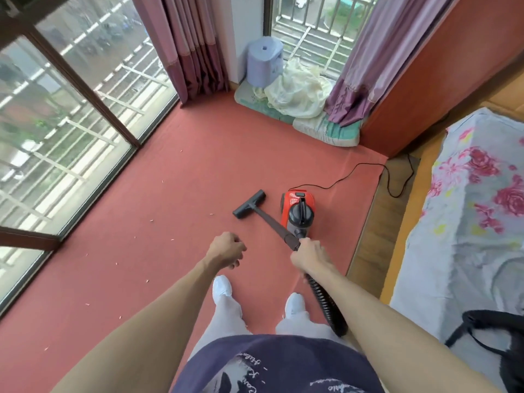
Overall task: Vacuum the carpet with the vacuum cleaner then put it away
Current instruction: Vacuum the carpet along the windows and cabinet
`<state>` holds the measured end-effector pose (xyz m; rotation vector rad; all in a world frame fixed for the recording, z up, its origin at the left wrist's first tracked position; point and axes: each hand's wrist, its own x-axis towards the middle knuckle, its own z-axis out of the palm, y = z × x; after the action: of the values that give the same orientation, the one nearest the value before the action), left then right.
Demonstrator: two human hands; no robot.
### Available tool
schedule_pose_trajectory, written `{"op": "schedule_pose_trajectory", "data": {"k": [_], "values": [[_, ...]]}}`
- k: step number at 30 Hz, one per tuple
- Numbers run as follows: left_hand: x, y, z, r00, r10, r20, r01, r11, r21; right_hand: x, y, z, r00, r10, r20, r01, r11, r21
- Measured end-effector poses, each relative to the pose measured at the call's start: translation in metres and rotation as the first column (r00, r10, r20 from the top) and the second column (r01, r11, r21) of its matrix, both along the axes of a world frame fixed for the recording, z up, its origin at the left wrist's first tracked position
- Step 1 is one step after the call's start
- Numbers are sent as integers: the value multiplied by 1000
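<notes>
A small red and black vacuum cleaner [299, 209] stands on the red carpet [184, 171] in front of me. Its black wand [270, 222] runs from my right hand [310, 255] forward and left to the floor nozzle [249, 204], which rests flat on the carpet. My right hand is shut on the wand's rear end, and the ribbed black hose [326, 304] trails back under my forearm. My left hand [226, 249] hovers beside it with curled fingers, holding nothing. Small pale scraps [151, 220] lie scattered over the carpet's left part.
The black power cord [357, 168] runs right off the carpet onto wooden floor. A bed with a flowered cover [476, 211] fills the right. A lilac stool [265, 61], cushions and a pale cloth [297, 92] sit in the far corner. Large windows [71, 114] line the left.
</notes>
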<state>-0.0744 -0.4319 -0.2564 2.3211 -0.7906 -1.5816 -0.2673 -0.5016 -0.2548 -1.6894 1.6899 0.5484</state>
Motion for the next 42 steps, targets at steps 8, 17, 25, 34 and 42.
{"op": "schedule_pose_trajectory", "data": {"k": [8,17,25,34,42], "values": [[-81,-5,11,999,19,-37,-19,1000,6,-90,-47,39,994,102,-24,-100,992,77],[-89,-18,45,994,86,-73,-94,988,-124,-66,-51,14,978,-94,188,48,970,238],[-12,-3,48,932,330,-149,-348,930,-120,10,-49,24,967,18,253,-46,993,106],[36,-27,33,876,403,-265,-444,889,-114,88,-75,9,884,-342,320,261,927,270],[91,-25,28,822,465,-328,-527,840,-130,180,-102,2,728,-564,390,430,818,382]]}}
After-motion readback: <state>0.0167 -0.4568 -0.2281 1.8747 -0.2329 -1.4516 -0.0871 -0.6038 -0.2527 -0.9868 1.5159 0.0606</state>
